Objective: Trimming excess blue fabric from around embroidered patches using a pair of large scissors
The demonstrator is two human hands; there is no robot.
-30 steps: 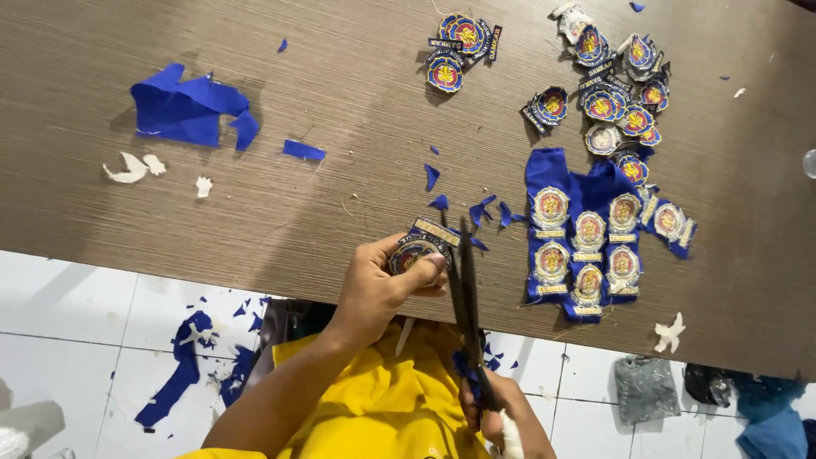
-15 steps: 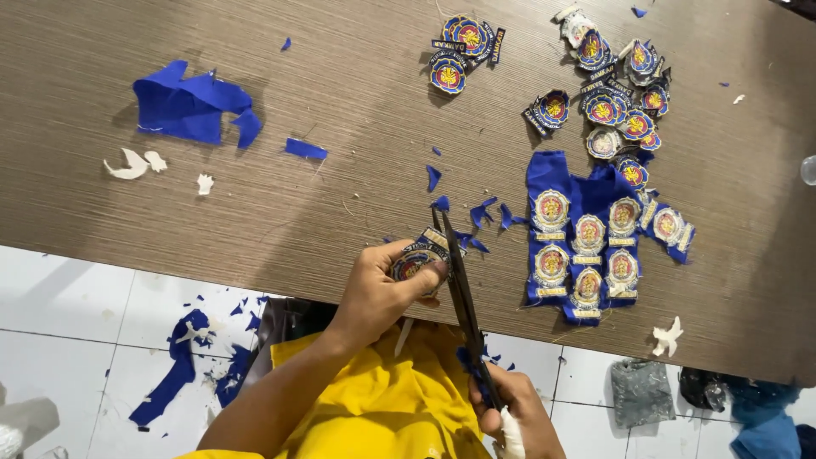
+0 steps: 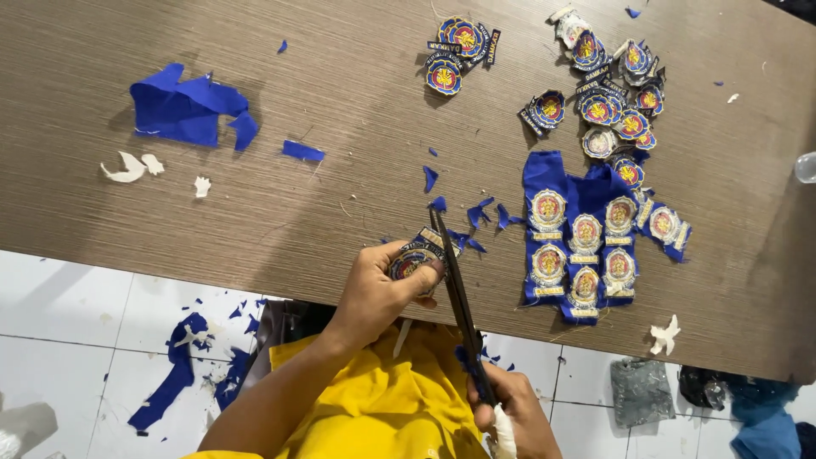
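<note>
Blue fabric scraps (image 3: 189, 109) are lying at the table's (image 3: 323, 221) upper left. Near the lower centre, the left hand (image 3: 378, 289) is pinching a badge (image 3: 414, 260), while the right hand (image 3: 510, 416) is gripping scissors (image 3: 459, 302). An uncut badge sheet (image 3: 586, 238) is lying at right.

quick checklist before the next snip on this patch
1. Left hand grips the patch: ok.
2. Right hand on the scissors handles: ok.
3. Blades beside the patch edge: ok.
4. Left fingertips clear of the blades: cannot tell, they sit close.
5. Uncut patch sheet out of the blades' way: ok.
6. Blue offcuts near the blade tip: not ok, slight clutter.
</note>
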